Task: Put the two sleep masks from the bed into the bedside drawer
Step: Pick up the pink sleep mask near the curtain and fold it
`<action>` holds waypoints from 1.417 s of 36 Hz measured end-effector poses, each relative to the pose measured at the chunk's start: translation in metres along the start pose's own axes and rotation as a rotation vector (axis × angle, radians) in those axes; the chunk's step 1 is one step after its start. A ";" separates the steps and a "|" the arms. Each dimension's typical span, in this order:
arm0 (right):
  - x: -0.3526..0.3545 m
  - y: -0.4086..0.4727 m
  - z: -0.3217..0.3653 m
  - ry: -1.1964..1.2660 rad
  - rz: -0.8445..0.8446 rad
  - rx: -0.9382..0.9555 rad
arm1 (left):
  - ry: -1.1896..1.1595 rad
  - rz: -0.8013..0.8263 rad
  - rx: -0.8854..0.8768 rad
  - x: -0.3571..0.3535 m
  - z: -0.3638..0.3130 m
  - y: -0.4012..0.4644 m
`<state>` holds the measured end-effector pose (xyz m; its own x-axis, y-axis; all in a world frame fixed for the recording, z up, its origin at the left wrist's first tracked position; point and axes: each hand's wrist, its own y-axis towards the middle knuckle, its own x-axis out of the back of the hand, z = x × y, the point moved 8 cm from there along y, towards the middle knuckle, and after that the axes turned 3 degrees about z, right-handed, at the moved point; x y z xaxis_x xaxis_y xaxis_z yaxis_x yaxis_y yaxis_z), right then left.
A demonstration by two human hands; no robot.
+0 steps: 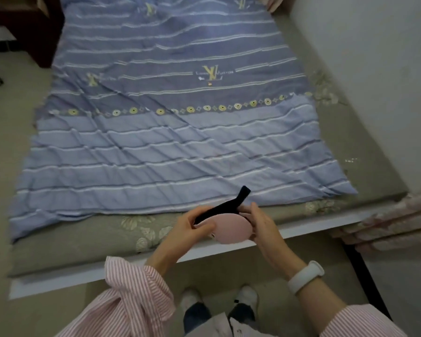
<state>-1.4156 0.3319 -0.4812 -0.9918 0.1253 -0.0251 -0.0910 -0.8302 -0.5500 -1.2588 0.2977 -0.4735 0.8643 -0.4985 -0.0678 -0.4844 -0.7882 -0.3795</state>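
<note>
1. Left hand [190,229] and right hand [263,227] both closed on pink sleep mask [225,228], black strap [225,205] up.
2. Mask held above bed edge [58,280], over green sheet [83,239], off blue quilt [156,142].

Left hand [192,229] and right hand [263,224] raised — fingers [254,207] pinched.

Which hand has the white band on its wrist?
The right hand. Its wrist wears a white band, while the left hand has only a striped pink sleeve. Both hold the pink sleep mask.
</note>
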 end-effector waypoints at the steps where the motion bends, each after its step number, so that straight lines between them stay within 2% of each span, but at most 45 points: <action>1: -0.010 0.002 -0.004 0.071 0.039 -0.073 | 0.032 0.007 -0.016 0.005 -0.001 -0.003; 3: -0.028 0.003 -0.006 0.064 0.115 -0.136 | 0.089 0.006 -0.047 0.016 -0.002 -0.008; 6: -0.045 0.004 -0.008 -0.042 0.165 -0.127 | 0.160 -0.001 -0.059 0.024 0.001 -0.012; 10: -0.052 0.007 -0.008 -0.115 0.018 -0.107 | 0.265 -0.098 -0.034 0.044 0.012 -0.019; 13: -0.053 0.008 -0.006 -0.083 -0.031 -0.077 | 0.302 -0.163 -0.029 0.057 0.017 -0.025; 18: -0.033 0.011 0.003 0.014 -0.220 -0.006 | 0.265 -0.259 0.012 0.082 0.022 -0.033; 21: -0.029 0.013 0.005 -0.010 -0.240 0.026 | 0.202 -0.340 0.041 0.094 0.024 -0.037; 23: -0.030 0.014 0.003 -0.105 -0.238 0.029 | 0.175 -0.400 0.061 0.100 0.024 -0.040; 25: -0.029 0.013 0.002 -0.350 -0.260 0.051 | 0.177 -0.425 0.073 0.102 0.024 -0.042; 28: -0.038 0.000 0.024 -0.544 -0.299 0.291 | 0.275 -0.357 0.055 0.098 0.018 -0.041; 29: -0.048 -0.004 0.034 -0.597 -0.257 0.397 | 0.322 -0.310 0.046 0.094 0.016 -0.039; 31: -0.074 -0.007 0.040 -0.734 -0.047 0.494 | 0.400 -0.212 0.020 0.085 0.011 -0.037; 33: -0.097 -0.004 0.028 -0.871 0.195 0.422 | 0.434 -0.153 -0.017 0.077 0.003 -0.035; 35: -0.106 -0.003 0.020 -0.938 0.266 0.357 | 0.434 -0.140 -0.046 0.074 -0.001 -0.034; 37: -0.104 -0.004 0.024 -0.836 0.193 0.357 | 0.367 -0.202 -0.045 0.077 -0.003 -0.034; 41: -0.101 -0.008 0.030 -0.657 0.037 0.414 | 0.077 -0.450 -0.014 0.082 0.000 -0.039; 47: -0.112 -0.011 0.029 -0.630 0.009 0.486 | 0.060 -0.658 -0.050 0.080 -0.003 -0.046; 51: -0.111 -0.013 0.034 -0.648 -0.052 0.527 | 0.196 -0.734 -0.161 0.079 -0.017 -0.050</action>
<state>-1.3069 0.3103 -0.4426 -0.8259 -0.0323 0.5629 -0.0088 -0.9975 -0.0703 -1.1686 0.2920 -0.4445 0.9387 0.1287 0.3197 0.1762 -0.9764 -0.1245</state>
